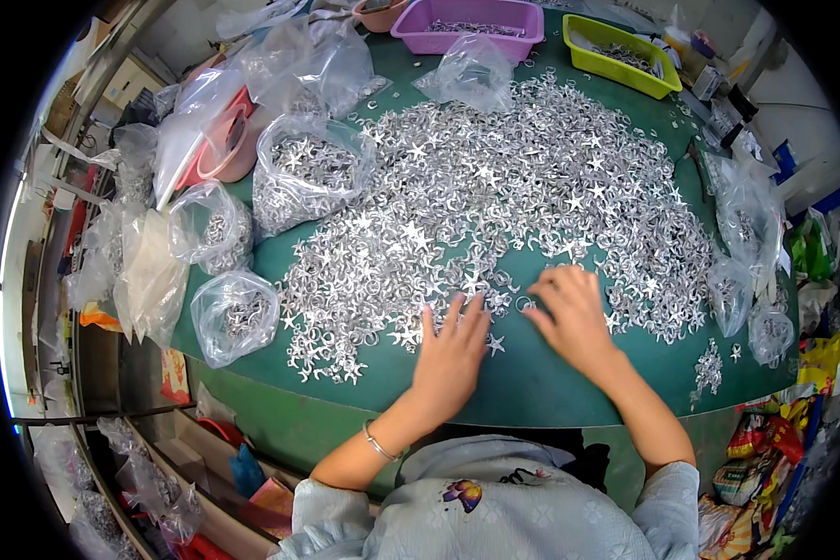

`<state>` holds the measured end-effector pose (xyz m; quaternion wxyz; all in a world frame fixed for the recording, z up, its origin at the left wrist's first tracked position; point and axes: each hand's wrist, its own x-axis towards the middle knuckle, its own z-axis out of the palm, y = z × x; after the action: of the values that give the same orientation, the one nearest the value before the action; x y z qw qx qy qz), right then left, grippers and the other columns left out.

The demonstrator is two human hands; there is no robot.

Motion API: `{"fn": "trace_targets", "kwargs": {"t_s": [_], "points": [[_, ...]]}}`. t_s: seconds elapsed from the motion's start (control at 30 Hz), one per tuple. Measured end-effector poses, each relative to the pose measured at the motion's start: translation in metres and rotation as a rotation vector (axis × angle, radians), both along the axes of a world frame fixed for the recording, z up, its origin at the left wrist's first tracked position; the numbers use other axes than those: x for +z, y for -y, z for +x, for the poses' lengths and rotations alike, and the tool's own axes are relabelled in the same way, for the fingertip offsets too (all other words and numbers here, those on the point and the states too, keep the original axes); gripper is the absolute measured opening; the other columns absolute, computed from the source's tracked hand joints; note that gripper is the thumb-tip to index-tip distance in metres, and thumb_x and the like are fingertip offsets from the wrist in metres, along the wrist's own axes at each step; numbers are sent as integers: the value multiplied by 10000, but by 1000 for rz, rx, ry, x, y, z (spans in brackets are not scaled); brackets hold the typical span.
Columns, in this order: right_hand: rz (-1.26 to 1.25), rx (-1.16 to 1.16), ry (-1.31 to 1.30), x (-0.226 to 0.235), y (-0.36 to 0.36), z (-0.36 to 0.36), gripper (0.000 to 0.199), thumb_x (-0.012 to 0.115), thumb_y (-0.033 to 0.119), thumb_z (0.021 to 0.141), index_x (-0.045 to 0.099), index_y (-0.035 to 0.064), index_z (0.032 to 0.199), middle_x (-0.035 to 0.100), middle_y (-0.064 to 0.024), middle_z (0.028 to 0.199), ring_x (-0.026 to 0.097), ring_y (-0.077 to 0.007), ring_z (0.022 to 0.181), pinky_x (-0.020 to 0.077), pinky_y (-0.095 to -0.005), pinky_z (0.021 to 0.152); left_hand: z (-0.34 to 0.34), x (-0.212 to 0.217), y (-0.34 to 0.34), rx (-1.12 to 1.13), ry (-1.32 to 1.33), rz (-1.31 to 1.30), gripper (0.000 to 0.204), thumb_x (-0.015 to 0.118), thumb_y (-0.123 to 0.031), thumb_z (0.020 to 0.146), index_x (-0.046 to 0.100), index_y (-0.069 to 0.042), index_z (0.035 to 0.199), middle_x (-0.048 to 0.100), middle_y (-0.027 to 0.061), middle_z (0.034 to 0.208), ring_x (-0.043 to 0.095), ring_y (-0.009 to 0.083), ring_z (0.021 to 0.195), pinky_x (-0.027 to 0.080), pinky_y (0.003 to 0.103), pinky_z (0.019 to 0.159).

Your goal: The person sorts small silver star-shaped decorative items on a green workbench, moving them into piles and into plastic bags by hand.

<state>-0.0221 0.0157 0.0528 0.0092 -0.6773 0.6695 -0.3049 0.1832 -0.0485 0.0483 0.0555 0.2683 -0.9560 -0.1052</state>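
A wide heap of small silvery metal pieces [495, 177], many star-shaped and others curved or ring-like, covers much of the green table [532, 383]. My left hand [450, 355] lies over the heap's near edge with its fingers spread, fingertips touching the pieces. A star piece [496, 345] is just right of it. My right hand [574, 313] is at the gap in the heap, fingers bent and thumb apart from them. A small ring-like piece [525, 303] is at its thumb and fingertips, not visibly gripped.
Clear plastic bags of metal pieces [308, 173] stand at the left, beside pink basins [229, 149]. A purple basin [467, 26] and a yellow-green basin [623, 58] are at the back. More bags [751, 224] line the right edge. A small pile [709, 369] sits near right.
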Motion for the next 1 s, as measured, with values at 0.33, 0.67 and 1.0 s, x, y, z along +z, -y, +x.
{"fn": "trace_targets", "kwargs": {"t_s": [0.33,0.67,1.0], "points": [[77,32,176,1,18,1,252,744,94,726,611,42,933,578,-73,948,525,-268,923,376,-374,806,-4,8,38,158,-399,22,337,634,-35,819,575,-13,1150,558,152,1179,521,330,1004,385,451,877],[183,125,294,-7,34,-4,261,706,25,740,614,20,984,576,-89,980,543,-293,944,451,-374,828,-10,-5,71,172,-340,42,171,663,-40,800,662,-43,971,590,72,917,554,251,897,359,373,785],[301,160,302,24,-38,-4,262,705,21,747,624,17,996,571,-109,983,542,-302,939,447,-378,829,-6,17,15,80,-474,239,193,633,-16,814,635,-23,1007,618,146,817,595,334,753,467,416,669]]}}
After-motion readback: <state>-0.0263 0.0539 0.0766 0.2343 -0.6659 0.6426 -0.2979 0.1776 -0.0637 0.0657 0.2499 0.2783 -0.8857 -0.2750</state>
